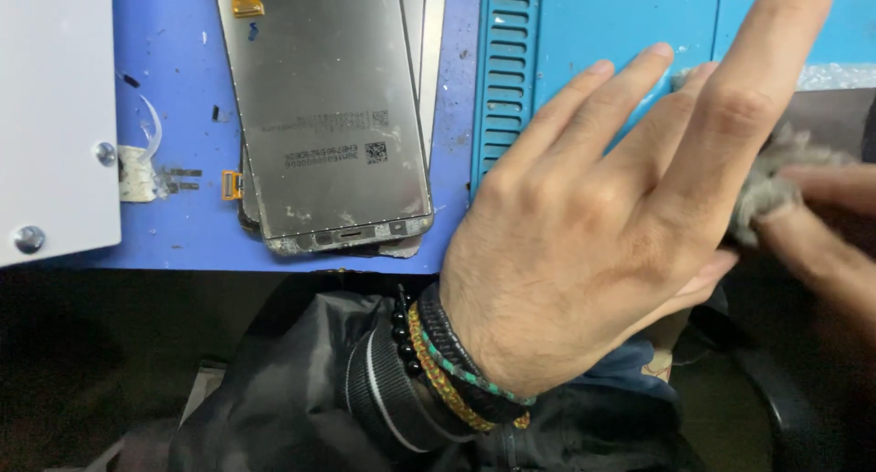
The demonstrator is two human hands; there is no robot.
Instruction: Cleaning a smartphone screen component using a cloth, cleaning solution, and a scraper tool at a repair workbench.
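The grey cloth (771, 184) sat at the right edge of the counter (173, 225), bunched under the fingers of your right hand (821, 225), which pinched it. Your left hand (593, 244) lay spread flat, fingers loose and holding nothing, over the teal mat (584, 15) just beside the cloth, bracelets (447, 362) at the wrist. Further left, stacked phone screens (328, 116) lay face down, near a white panel (55, 116).
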